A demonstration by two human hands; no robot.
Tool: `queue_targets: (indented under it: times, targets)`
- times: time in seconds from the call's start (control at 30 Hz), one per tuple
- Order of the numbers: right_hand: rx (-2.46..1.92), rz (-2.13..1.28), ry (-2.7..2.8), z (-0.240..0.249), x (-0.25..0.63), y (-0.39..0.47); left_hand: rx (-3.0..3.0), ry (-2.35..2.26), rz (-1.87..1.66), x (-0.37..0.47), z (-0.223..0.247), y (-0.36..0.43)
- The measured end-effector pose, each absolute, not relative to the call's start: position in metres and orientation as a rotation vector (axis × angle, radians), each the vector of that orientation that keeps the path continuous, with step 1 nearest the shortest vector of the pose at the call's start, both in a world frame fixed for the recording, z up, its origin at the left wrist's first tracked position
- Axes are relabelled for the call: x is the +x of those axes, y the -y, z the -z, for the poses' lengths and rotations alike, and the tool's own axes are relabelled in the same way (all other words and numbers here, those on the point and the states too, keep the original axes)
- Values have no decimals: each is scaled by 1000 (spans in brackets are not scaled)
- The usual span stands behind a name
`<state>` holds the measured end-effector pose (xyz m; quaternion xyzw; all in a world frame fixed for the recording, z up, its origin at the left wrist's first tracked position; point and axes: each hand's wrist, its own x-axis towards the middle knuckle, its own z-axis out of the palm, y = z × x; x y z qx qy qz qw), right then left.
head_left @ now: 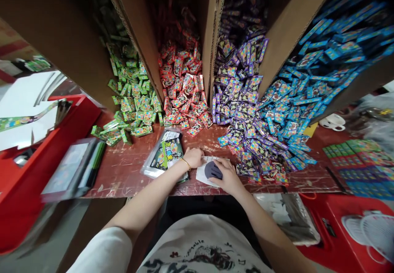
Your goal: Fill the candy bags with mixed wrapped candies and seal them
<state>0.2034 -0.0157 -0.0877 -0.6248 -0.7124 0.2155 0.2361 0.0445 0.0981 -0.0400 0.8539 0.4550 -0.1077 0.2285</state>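
My left hand (193, 157), with a thin gold bangle at the wrist, rests on the tabletop with its fingers curled in at the upper left edge of a white sheet (201, 176). What is inside those fingers is hidden. On the sheet lies a dark grey-purple round piece (212, 170); its material is unclear. My right hand (230, 178) is closed over its right side, fingers bent across it. Left of my hands is a stack of clear sleeves with a dark green printed card (168, 152), partly behind my left forearm.
Cardboard bins at the back spill small green packets (135, 105), red packets (184, 96), purple packets (240, 96) and blue packets (295, 96) onto the red-brown table (120, 168). A red crate (70, 121) stands left. On the right are coloured packet rows (360, 162) and a red stool (335, 211).
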Motion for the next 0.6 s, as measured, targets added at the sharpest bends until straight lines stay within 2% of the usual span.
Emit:
queue_targets:
  times: [0.2, 0.6]
  targets:
    - [-1630, -410, 1692, 70, 213, 67, 2324, -1234, 390, 43, 39, -120]
    - [-1481, -554, 1634, 77, 165, 131, 2269, -1102, 365, 40, 47, -137]
